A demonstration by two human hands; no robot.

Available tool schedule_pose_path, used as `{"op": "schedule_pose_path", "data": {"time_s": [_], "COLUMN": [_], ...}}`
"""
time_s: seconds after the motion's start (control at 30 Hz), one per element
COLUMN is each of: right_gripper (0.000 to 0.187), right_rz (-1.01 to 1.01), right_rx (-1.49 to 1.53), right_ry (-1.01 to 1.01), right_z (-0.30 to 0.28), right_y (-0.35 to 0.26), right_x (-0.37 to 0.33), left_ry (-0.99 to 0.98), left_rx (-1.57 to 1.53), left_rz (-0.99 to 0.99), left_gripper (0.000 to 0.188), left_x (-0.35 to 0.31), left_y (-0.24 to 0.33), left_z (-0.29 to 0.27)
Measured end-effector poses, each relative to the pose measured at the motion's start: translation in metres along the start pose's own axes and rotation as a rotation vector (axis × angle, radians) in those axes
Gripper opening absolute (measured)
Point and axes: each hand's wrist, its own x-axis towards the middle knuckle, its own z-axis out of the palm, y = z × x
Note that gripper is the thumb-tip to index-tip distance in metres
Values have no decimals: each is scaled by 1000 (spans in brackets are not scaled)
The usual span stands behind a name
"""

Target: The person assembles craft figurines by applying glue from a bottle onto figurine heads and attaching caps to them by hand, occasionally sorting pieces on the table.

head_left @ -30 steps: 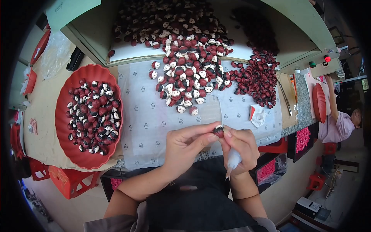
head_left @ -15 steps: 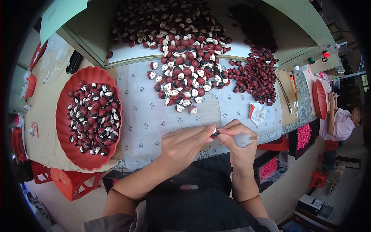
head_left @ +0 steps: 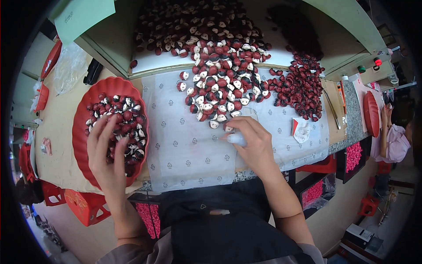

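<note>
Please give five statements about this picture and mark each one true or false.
1. The right hand holds a squeeze bottle. True.
2. The left hand is over the red scalloped bowl. True.
3. The left hand is closed in a fist. False: its fingers are spread.
4. The red button is right of the green button. True.
5. The bowl is empty. False: it holds red, black and white pieces.

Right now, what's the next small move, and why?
Probably lift the nearest red-and-white piece with the right hand: it reaches that piece at the near edge of the pile, holding the pale bottle, while the left hand is open over the red bowl.
</note>
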Motion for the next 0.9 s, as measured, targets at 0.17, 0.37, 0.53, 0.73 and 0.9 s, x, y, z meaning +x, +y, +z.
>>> {"op": "schedule_pose_path", "data": {"time_s": [0.17,0.37,0.53,0.73,0.9], "right_gripper": [23,20,39,31,42], "right_rz": [-106,-48,68,255,285], "right_rx": [160,187,425,577,586], "right_ry": [84,79,305,280,490], "right_z": [-8,-32,-45,-59,-57], "right_y": [-5,-24,-8,-31,-35], "right_x": [-7,-28,-50,-57,-70], "left_ry": [-486,-868,-868,-834,-920], "left_rx": [-987,-1561,-1655,-1950,-2121], "left_rz": [-415,-547,-628,-830,-843], "left_gripper": [31,37,33,29,33], "left_x": [-22,-24,-19,-23,-27], "left_y": [45,83,89,92,90], "left_z": [31,78,85,89,94]}}
